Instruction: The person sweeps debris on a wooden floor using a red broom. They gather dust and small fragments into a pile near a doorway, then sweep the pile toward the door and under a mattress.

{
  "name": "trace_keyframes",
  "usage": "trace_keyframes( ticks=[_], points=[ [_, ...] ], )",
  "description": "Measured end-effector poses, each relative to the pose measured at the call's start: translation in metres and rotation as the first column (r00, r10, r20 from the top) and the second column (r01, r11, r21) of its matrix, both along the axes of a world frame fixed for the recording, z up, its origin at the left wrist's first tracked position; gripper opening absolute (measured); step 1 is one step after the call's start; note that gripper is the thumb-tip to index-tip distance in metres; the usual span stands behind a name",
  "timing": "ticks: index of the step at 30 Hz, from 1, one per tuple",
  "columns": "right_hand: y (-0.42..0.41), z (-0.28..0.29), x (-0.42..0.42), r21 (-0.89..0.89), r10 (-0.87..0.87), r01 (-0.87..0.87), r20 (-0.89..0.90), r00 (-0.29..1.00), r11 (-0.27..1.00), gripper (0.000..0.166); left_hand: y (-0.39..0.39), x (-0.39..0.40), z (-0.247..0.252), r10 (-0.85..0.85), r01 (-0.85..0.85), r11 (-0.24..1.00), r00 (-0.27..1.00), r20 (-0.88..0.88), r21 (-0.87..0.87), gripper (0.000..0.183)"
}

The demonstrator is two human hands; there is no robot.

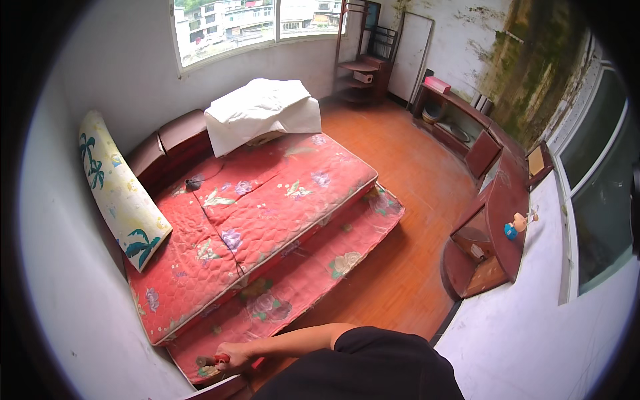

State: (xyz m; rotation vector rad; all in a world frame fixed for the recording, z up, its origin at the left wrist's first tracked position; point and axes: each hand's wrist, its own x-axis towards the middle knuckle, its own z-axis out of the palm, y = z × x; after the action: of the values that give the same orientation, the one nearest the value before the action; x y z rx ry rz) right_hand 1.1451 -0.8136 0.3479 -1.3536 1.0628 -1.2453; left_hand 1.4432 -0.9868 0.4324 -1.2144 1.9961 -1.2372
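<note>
My right hand [235, 356] is closed around a stick-like thing [206, 361] with a red part and a brown, blunt end; its exact kind cannot be told. The hand is over the near left corner of a lower red floral mattress [300, 280]. On top lies another red quilted mattress [280, 200], set back from the lower one's near edge. A dark cord with a small black object [192, 184] lies across it. White folded bedding [260, 107] covers its far end. A pale mattress-like pad [120, 185] with palm prints leans on the left wall. My left hand is out of view.
Dark red padded headboard sections [182, 131] stand behind the bed. A corner shelf [357, 66] is under the window's right side. Low dark red cabinets [505, 200] curve along the right wall, with a toy figure [517, 224] on top. Orange wooden floor [415, 170] lies between bed and cabinets.
</note>
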Motion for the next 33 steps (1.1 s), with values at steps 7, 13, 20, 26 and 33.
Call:
trace_keyframes(
  ticks=[7, 13, 20, 26, 33],
  points=[
    [-0.011, -0.014, 0.036, -0.144, -0.038, 0.026, -0.084, 0.996, 0.989, 0.025, 0.058, 0.034, -0.01, -0.351, 0.324, 0.934, 0.909, -0.223, -0.15, 0.024],
    [0.002, -0.019, 0.04, -0.163, -0.091, 0.081, -0.055, 0.994, 0.983, 0.025, 0.123, 0.01, -0.001, -0.335, 0.321, 0.942, 0.895, -0.295, -0.096, 0.027],
    [0.042, -0.014, 0.033, -0.044, -0.113, 0.108, -0.117, 0.987, 0.993, 0.026, 0.214, -0.028, 0.032, -0.318, 0.365, 0.931, 0.789, -0.526, -0.016, 0.026],
    [0.036, -0.022, 0.036, -0.055, -0.002, -0.007, -0.171, 0.985, 0.998, 0.031, 0.276, -0.034, 0.018, -0.271, 0.285, 0.957, 0.809, -0.522, -0.057, 0.028],
    [0.01, -0.028, 0.028, -0.186, 0.243, -0.308, -0.303, 0.921, 0.933, 0.016, 0.339, -0.048, 0.007, -0.023, -0.029, 0.997, 0.754, -0.657, -0.068, 0.027]
  ],
)
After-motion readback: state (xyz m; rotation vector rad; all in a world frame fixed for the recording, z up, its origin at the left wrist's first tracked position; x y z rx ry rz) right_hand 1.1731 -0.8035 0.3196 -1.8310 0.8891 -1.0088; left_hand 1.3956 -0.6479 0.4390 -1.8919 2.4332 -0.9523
